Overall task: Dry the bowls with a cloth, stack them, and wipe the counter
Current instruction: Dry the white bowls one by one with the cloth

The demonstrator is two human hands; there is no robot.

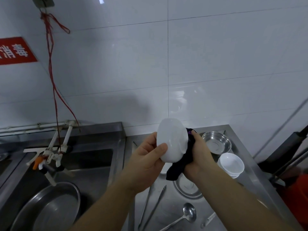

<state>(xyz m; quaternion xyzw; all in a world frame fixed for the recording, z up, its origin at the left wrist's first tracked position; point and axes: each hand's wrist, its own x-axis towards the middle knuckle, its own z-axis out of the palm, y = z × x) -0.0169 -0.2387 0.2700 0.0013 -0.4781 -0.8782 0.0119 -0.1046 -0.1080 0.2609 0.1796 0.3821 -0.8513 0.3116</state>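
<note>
My left hand (148, 161) grips a white bowl (172, 140) held up above the steel counter (173, 209), thumb on its outer wall. A dark cloth (181, 165) is bunched in my right hand (200, 155), which presses it against the bowl's right side. To the right, a stack of white bowls (231, 165) stands on the counter. Behind that stack sits a steel bowl (216, 142), and another steel bowl (188, 187) lies below my right wrist, partly hidden.
A sink (93, 165) with a faucet (48, 157) lies left of the counter, holding a large steel basin (50, 205). Tongs (153, 205) and a ladle (186, 214) lie on the counter's front. A tiled wall (183, 72) is close behind. A red object (298, 197) stands at the right.
</note>
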